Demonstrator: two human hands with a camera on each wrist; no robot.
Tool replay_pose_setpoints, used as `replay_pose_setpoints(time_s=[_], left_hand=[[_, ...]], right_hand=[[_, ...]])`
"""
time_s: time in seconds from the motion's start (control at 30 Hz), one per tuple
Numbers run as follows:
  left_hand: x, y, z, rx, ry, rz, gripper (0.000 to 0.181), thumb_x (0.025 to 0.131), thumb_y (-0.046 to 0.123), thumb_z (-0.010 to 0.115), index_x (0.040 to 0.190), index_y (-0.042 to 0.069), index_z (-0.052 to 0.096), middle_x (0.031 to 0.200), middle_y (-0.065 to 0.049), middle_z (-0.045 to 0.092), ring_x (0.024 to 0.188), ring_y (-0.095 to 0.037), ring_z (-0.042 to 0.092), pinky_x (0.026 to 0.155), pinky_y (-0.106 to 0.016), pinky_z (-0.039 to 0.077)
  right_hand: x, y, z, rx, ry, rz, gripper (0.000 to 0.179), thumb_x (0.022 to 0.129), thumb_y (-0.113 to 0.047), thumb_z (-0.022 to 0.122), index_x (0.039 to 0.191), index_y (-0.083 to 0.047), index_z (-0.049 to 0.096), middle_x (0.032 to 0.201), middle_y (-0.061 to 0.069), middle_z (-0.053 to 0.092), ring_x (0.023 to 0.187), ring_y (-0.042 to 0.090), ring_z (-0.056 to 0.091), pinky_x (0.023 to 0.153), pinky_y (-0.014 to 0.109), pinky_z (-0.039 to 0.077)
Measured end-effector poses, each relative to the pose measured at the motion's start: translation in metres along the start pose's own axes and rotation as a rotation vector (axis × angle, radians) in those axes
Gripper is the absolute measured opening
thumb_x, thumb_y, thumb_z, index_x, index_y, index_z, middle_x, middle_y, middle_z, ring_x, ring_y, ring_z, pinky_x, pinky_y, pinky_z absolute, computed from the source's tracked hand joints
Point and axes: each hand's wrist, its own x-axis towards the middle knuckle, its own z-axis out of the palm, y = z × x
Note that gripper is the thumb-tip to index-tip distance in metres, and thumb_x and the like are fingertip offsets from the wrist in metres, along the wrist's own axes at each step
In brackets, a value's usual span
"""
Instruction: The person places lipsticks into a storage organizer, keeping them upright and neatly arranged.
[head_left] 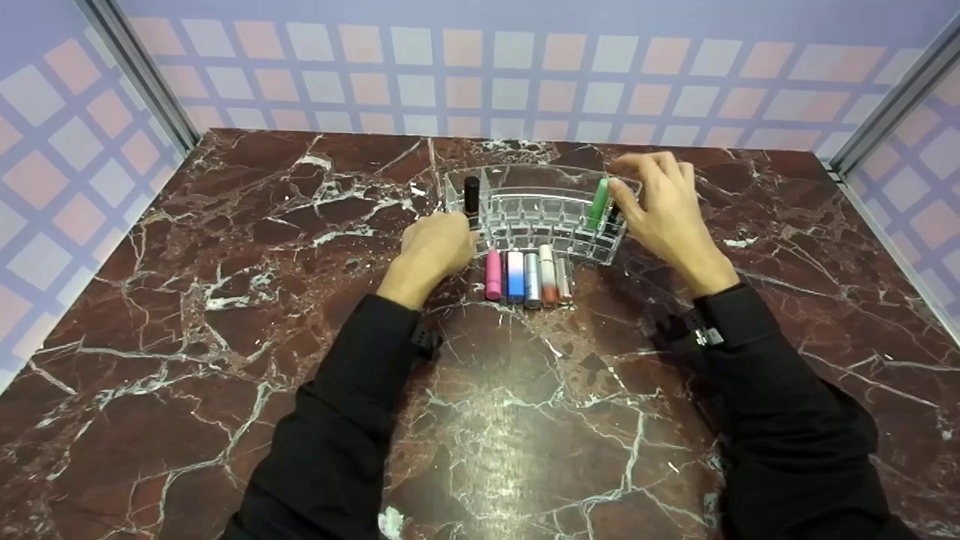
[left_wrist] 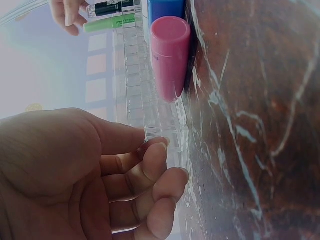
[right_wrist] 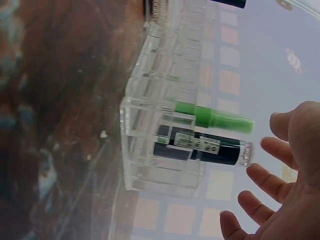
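"While the left hand (head_left: 435, 244) is pinching the left end of the clear organizer (head_left: 534, 214), what is the right hand (head_left: 664, 210) doing?"

"It's hovering near the green tube (right_wrist: 215, 119) and dark tube (right_wrist: 217, 149), fingers standing wide; both are sitting in the organizer, on the marble table (head_left: 225, 405)."

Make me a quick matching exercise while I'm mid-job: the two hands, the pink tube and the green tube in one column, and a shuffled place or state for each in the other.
Column one
1. Left hand
2. Pink tube
3. Right hand
4. Green tube

Column two
A. Standing in the clear rack beside a dark tube
B. Pinching the rack's left corner
C. Open near the rack's right end
D. Lying at the left end of the row in front of the rack

Pairs: 1-B, 2-D, 3-C, 4-A
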Motion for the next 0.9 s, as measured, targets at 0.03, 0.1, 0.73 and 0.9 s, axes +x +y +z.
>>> replay_pose_setpoints(time_s=[0.03, 0.1, 0.73, 0.9], left_hand=[[0.0, 0.0, 0.0, -0.003, -0.002, -0.002, 0.038, 0.11, 0.036, 0.049, 0.108, 0.004, 0.07, 0.108, -0.017, 0.07, 0.088, -0.03, 0.066, 0.072, -0.042, 0.056], [0.0, 0.0, 0.0, -0.003, -0.001, -0.005, 0.038, 0.11, 0.036, 0.049, 0.108, 0.004, 0.069, 0.108, -0.016, 0.069, 0.087, -0.03, 0.065, 0.072, -0.041, 0.056], [0.001, 0.0, -0.001, -0.002, -0.035, -0.02, 0.039, 0.11, 0.037, 0.048, 0.113, 0.003, 0.068, 0.106, -0.015, 0.069, 0.085, -0.028, 0.064, 0.069, -0.038, 0.053], [0.002, 0.0, -0.001, 0.007, -0.042, -0.027, 0.04, 0.11, 0.037, 0.047, 0.116, 0.003, 0.068, 0.113, -0.018, 0.069, 0.093, -0.032, 0.066, 0.076, -0.042, 0.056]], right_hand=[[0.0, 0.0, -0.001, 0.006, 0.01, -0.001, 0.04, 0.106, -0.03, 0.059, 0.136, -0.002, 0.058, 0.127, 0.022, 0.056, 0.116, 0.038, 0.044, 0.101, 0.054, 0.033], [0.001, -0.001, -0.002, 0.019, 0.026, 0.005, 0.04, 0.106, -0.029, 0.059, 0.135, -0.001, 0.055, 0.123, 0.023, 0.056, 0.113, 0.038, 0.045, 0.1, 0.051, 0.033], [-0.003, 0.004, -0.012, -0.106, -0.209, 0.064, 0.059, 0.105, -0.051, 0.054, 0.061, -0.012, 0.053, 0.05, -0.002, 0.04, 0.045, 0.013, 0.033, 0.05, 0.033, 0.033], [-0.004, 0.004, -0.014, -0.141, -0.407, 0.097, 0.059, 0.107, -0.048, 0.054, 0.058, -0.016, 0.047, 0.05, -0.005, 0.038, 0.044, 0.01, 0.032, 0.046, 0.029, 0.032]])
